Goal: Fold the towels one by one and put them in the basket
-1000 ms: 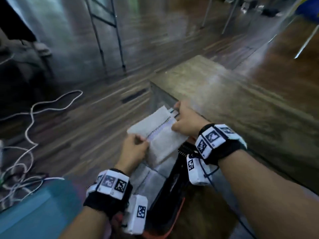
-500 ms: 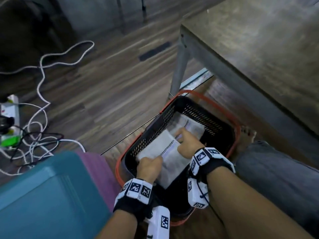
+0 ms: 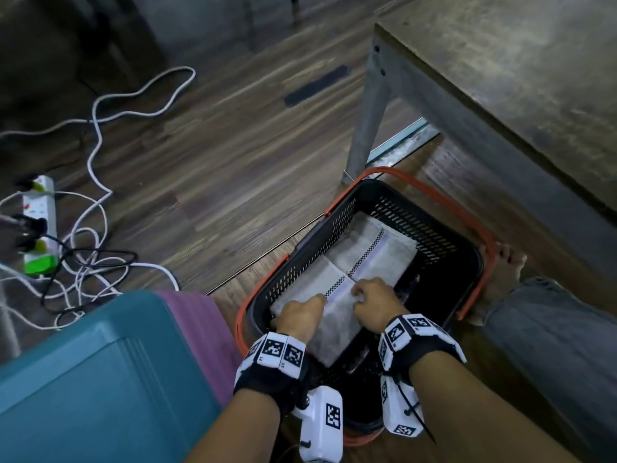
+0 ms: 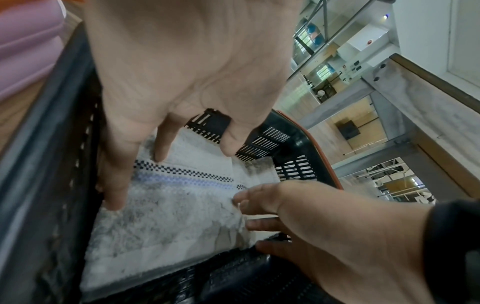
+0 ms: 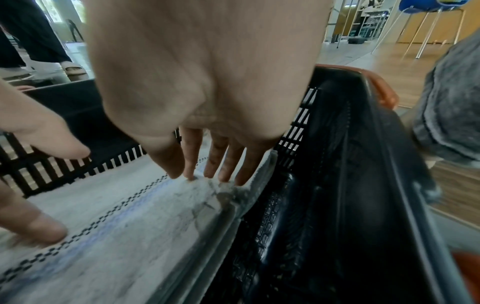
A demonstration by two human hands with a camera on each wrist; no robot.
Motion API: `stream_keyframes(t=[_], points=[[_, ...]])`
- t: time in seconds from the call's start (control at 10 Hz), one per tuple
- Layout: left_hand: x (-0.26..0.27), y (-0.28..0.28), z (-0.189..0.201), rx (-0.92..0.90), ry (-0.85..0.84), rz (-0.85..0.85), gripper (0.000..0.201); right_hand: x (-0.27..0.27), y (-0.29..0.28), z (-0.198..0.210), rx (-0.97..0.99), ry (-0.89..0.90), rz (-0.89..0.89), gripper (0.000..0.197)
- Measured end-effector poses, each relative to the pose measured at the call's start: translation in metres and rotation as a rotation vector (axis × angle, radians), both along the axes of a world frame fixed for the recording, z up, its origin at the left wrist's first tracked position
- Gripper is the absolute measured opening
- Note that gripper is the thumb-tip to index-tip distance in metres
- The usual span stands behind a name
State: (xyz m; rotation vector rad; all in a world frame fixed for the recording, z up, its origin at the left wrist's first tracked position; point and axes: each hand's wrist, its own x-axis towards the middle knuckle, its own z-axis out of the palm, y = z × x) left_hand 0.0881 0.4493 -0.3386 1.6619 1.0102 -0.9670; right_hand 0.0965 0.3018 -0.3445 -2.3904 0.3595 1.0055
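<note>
The folded white towel with a checkered blue stripe (image 3: 334, 315) lies inside the black slatted plastic basket with orange handles (image 3: 430, 222), half atop another folded towel (image 3: 374, 252). Left hand (image 3: 300, 315) and right hand (image 3: 375, 304) press it with straight fingers, probably settling it flat beside the bench (image 3: 521, 95).

Wood-plank floor (image 3: 207, 182) carries everything. Black mesh basket (image 3: 430, 225) with orange handles sits on it beside a grey metal table leg (image 3: 367, 125). White power strip (image 3: 40, 222) lies at left in a tangle of white and black cables (image 3: 100, 135). Dark tape strip (image 3: 315, 85) is stuck to the boards. A bare foot (image 3: 507, 265) rests just right of the basket.
</note>
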Motion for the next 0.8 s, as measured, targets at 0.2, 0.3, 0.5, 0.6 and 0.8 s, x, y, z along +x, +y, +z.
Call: stream_keyframes(t=[0.2, 0.3, 0.5, 0.6, 0.8], points=[[0.0, -0.002, -0.001, 0.157, 0.012, -0.093, 0.07, -0.006, -0.007, -0.004, 0.031, 0.009, 0.013, 0.043], [0.001, -0.006, 0.003, 0.241, -0.036, -0.176, 0.069, -0.007, -0.009, -0.005, -0.002, -0.103, -0.044, 0.036], [0.009, -0.003, -0.004, 0.215, -0.042, -0.333, 0.072, -0.01, -0.004, -0.004, 0.067, 0.083, -0.004, 0.037], [0.012, 0.001, -0.007, 0.195, 0.001, -0.354, 0.074, -0.011, -0.004, -0.002, 0.104, 0.123, -0.001, 0.039], [0.016, 0.002, 0.015, 0.158, -0.126, -0.415, 0.063, 0.002, -0.015, 0.032, 0.127, 0.048, -0.081, 0.031]])
